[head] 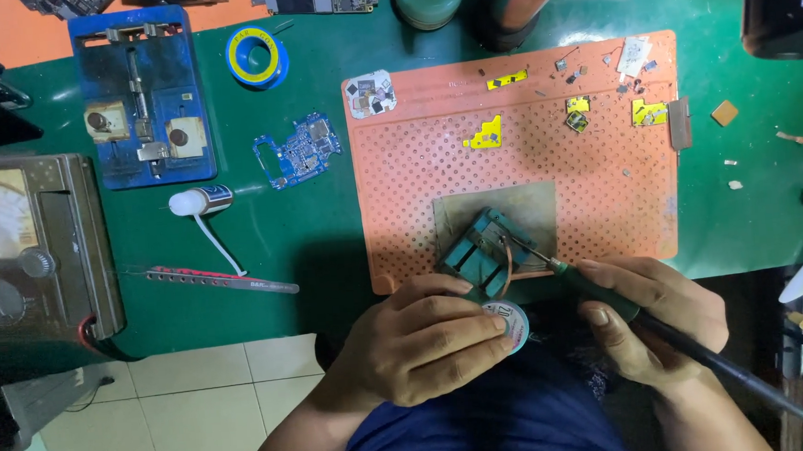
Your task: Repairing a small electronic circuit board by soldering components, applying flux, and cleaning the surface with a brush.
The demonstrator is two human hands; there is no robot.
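Both hands work at the near edge of the bench, close together but not touching. Left hand (424, 337) is curled shut around a small round spool (508, 322) of copper braid; a strip of braid (508, 264) runs up from it onto the board. Right hand (653, 317) is closed in a pen grip on a soldering iron (610, 298) with a green grip and black handle, tip angled down-left onto the same spot.

Work piece: a small teal circuit board (480, 248), tilted, lying on a grey pad (475, 207) at the near edge of the orange perforated mat (518, 153). Iron tip and braid meet on the board's right part.

Progress, judged from layout only: looks mid-rework. Several small chips and yellow-taped parts (487, 135) already lie loose along the mat's far strip, so some stripping appears done. Whether the pads under the braid are clean cannot be told; too small to see.

Around it, untouched:
- 1 blue circuit board (297, 151) on the green bench (309, 231), left of the mat
- blue board holder (141, 95) further left
- tweezers (214, 280) near the bench edge
- white-capped tube (201, 201) just above them
- blue-and-yellow reel (256, 57) far side
- analogue meter (26, 244) at far left
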